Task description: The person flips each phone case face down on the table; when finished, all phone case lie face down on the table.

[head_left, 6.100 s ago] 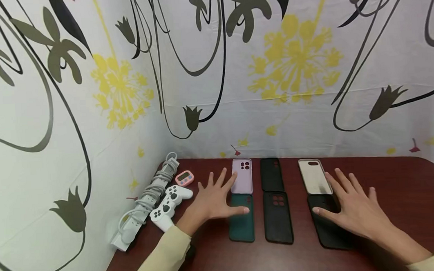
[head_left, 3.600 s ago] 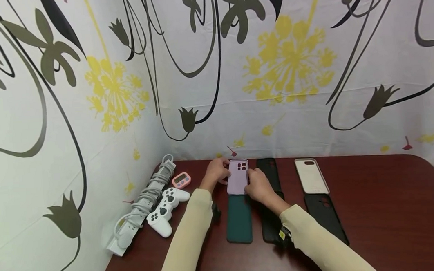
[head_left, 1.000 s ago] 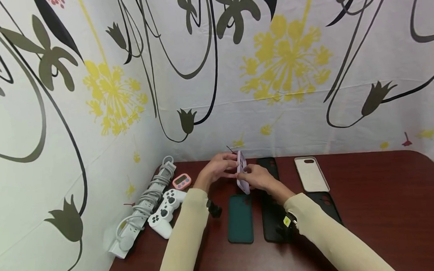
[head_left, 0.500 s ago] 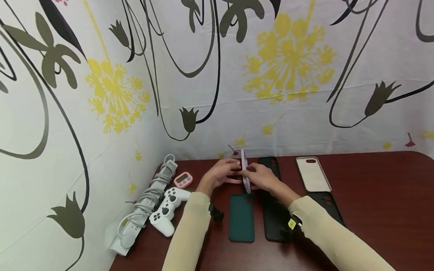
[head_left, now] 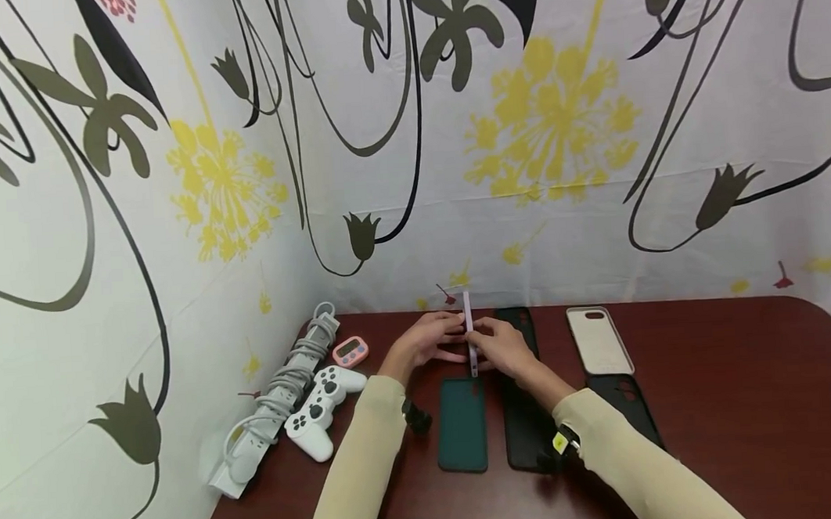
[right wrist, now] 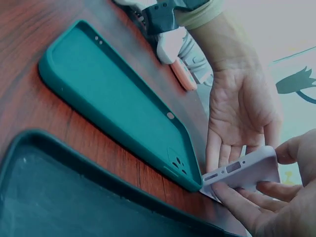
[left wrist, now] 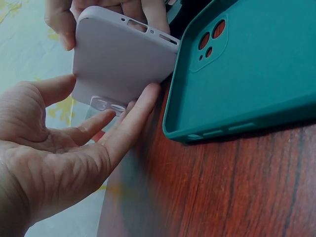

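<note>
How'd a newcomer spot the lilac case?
Find the dark red table; near its back edge are the left hand and right hand. The lilac case is held on edge between them. It alone is lilac; the teal case just in front lies flat.

"Where could a hand pass?"
"In the head view, over the bare worktop (head_left: pixel 762 406) at the right of the frame, beyond the white case (head_left: pixel 599 342). A smaller gap opens at bottom centre, between the left sleeve (head_left: pixel 359 466) and right sleeve (head_left: pixel 637 455)."
"And upper centre?"
"Blocked: the left hand (head_left: pixel 430 340), the right hand (head_left: pixel 505 350), and the lilac case (head_left: pixel 468 310) on edge between them."
"The left side?"
"Crowded. The power strip (head_left: pixel 271 412), gamepad (head_left: pixel 318 410) and timer (head_left: pixel 350 351) lie close together, and the left sleeve bars the way rightward."
</note>
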The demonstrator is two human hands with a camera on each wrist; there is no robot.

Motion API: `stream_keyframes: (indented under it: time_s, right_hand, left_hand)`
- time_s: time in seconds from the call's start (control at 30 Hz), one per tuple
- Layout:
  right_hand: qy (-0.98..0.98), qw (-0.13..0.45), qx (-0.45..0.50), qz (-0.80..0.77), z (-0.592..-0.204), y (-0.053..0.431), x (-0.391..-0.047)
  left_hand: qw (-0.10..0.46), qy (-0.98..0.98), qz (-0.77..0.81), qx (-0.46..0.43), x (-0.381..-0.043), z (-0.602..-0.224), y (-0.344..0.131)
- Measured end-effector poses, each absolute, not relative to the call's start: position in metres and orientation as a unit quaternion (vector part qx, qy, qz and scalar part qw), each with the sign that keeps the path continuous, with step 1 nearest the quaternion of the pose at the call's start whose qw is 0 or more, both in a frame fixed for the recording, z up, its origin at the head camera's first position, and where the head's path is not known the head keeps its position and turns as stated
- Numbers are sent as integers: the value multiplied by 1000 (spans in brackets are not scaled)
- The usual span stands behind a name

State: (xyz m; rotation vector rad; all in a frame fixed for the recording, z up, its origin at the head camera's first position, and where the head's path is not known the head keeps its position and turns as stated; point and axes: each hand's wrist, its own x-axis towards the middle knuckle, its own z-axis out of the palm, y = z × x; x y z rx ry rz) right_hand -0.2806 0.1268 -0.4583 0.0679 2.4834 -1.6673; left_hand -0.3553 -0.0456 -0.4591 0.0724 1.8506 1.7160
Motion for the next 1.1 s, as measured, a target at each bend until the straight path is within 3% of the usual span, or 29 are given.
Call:
stream_keyframes:
  time_s: [0.53,1.1]
  right_hand:
    - [773,9,52,-632,-457,126,-275]
    - [765,-6,60,-642,-457,128,-274]
  left_hand:
    - [301,698,648,42,-351,-465,-49]
    - [285,709,644,36,-356,-467,-49]
